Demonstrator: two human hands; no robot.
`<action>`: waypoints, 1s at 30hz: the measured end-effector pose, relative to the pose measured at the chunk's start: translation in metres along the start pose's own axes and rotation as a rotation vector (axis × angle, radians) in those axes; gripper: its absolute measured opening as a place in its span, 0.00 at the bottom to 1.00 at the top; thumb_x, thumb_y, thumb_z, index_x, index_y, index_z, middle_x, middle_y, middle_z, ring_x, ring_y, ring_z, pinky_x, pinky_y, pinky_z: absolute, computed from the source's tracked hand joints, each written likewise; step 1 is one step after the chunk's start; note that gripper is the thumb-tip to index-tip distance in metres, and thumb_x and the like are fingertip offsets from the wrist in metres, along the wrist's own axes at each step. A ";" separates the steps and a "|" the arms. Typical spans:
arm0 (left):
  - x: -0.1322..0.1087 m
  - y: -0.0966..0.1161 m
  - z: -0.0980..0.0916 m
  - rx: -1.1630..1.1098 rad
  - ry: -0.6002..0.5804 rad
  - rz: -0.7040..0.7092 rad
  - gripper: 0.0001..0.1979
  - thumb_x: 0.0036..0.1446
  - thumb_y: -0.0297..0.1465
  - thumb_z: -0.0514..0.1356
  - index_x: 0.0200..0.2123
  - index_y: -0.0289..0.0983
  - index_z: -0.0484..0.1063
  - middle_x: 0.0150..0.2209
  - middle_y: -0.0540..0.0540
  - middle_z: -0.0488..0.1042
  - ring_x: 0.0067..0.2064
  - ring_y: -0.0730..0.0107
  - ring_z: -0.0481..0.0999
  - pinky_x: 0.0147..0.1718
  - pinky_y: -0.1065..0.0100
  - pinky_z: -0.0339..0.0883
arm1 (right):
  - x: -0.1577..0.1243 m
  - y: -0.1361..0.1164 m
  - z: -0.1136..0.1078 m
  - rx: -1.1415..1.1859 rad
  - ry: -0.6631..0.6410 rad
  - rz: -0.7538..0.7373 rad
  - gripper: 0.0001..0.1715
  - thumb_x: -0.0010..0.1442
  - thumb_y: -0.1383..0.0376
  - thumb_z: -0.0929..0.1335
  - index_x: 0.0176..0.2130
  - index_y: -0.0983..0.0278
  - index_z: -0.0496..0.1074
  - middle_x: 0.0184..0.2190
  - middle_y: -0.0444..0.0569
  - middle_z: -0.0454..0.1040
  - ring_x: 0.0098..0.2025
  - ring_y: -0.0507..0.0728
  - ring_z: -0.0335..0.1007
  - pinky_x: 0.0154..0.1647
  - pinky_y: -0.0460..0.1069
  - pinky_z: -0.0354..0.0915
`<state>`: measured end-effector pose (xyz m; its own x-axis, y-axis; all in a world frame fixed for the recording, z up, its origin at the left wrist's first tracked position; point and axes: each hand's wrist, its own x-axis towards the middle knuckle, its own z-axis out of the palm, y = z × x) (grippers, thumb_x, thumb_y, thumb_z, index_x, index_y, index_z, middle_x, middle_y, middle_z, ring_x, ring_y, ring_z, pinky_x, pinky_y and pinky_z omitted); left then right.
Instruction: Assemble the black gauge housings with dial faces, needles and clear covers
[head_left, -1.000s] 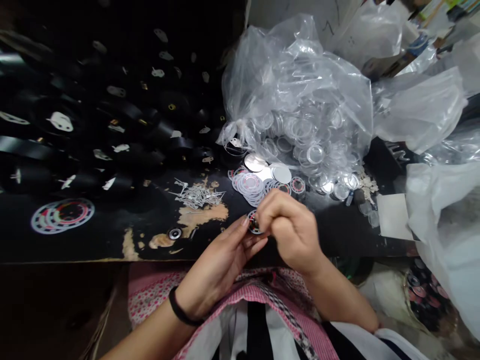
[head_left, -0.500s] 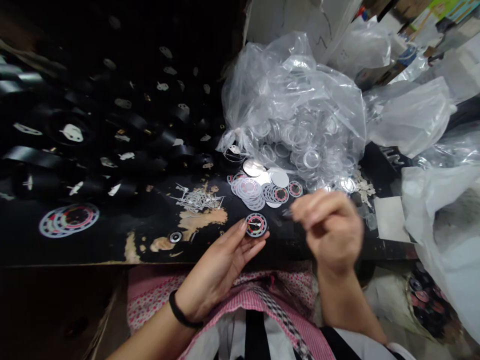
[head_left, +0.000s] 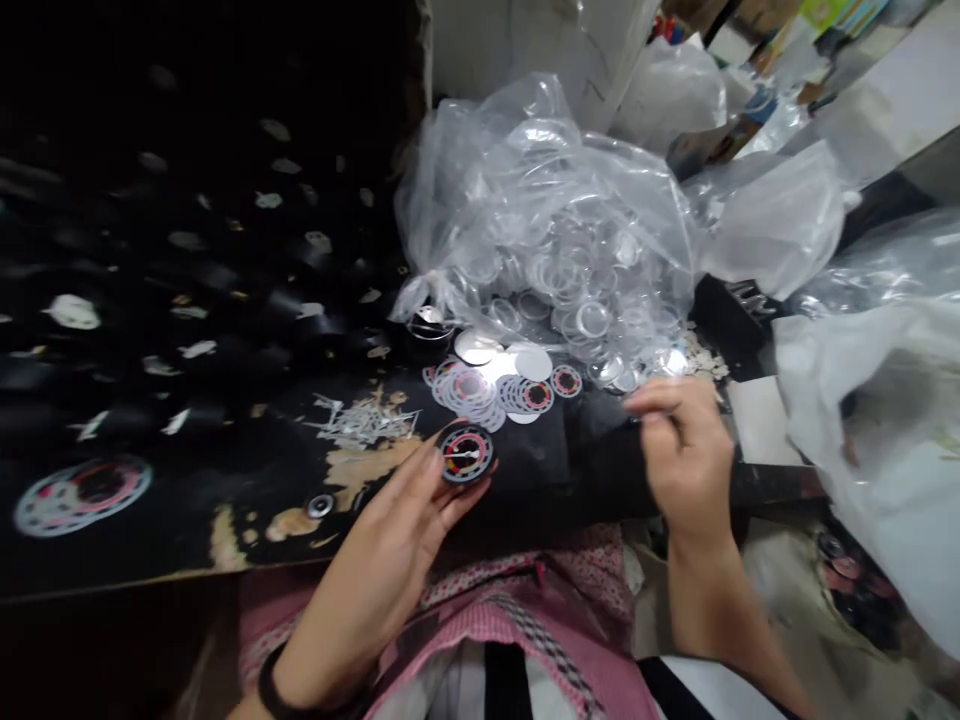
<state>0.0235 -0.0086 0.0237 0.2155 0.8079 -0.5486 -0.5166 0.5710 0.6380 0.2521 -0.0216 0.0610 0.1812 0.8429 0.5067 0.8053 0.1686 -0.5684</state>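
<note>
My left hand is closed round a small dial gauge, its face turned up. The gauge has a black rim, a ringed red and black dial and a white pointer. To the right, my right hand is raised over the bench with thumb and forefinger drawn together. What its fingertips hold, if anything, is too blurred to make out. Beyond both hands lie loose printed dials and plain round discs. A heap of thin white pointers lies left of the gauge.
A clear plastic bag full of transparent round covers stands at the back. Black housings with pale metal plates crowd the left. Larger dials lie near the left front edge. A white bag bulges at the right.
My right hand has moved right, away from the gauge, toward the transparent covers. The left hand still holds the gauge. The whole view has shifted, so the bench sits further left.
</note>
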 end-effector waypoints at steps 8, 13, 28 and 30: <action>-0.004 -0.002 -0.009 0.086 0.058 -0.022 0.18 0.53 0.41 0.69 0.48 0.50 0.80 0.61 0.52 0.72 0.61 0.58 0.71 0.52 0.67 0.74 | 0.000 -0.061 0.066 -0.157 -0.539 -0.415 0.09 0.66 0.66 0.64 0.36 0.67 0.73 0.33 0.51 0.74 0.36 0.59 0.64 0.41 0.55 0.58; -0.003 -0.006 -0.007 -0.053 0.102 -0.103 0.15 0.46 0.40 0.73 0.39 0.45 0.82 0.45 0.51 0.82 0.49 0.63 0.80 0.42 0.74 0.76 | 0.000 -0.063 0.073 -0.178 -0.530 -0.392 0.10 0.64 0.69 0.62 0.33 0.65 0.70 0.31 0.51 0.73 0.36 0.58 0.62 0.41 0.54 0.57; 0.000 -0.001 -0.014 -0.004 0.084 -0.006 0.12 0.48 0.35 0.73 0.37 0.41 0.80 0.42 0.48 0.82 0.49 0.56 0.81 0.43 0.66 0.79 | 0.084 0.037 0.067 -0.421 -0.219 0.322 0.23 0.60 0.68 0.69 0.55 0.70 0.72 0.56 0.67 0.70 0.55 0.71 0.70 0.56 0.65 0.61; 0.000 -0.002 -0.013 -0.025 0.096 -0.032 0.12 0.47 0.34 0.73 0.35 0.39 0.79 0.38 0.48 0.82 0.45 0.58 0.82 0.40 0.67 0.79 | 0.090 0.050 0.069 -0.446 -0.276 0.305 0.25 0.60 0.68 0.70 0.56 0.73 0.72 0.52 0.69 0.73 0.54 0.72 0.71 0.55 0.66 0.62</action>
<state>0.0138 -0.0113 0.0158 0.1522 0.7707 -0.6187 -0.5319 0.5915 0.6060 0.2696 0.0978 0.0333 0.3358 0.9310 0.1428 0.9098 -0.2814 -0.3051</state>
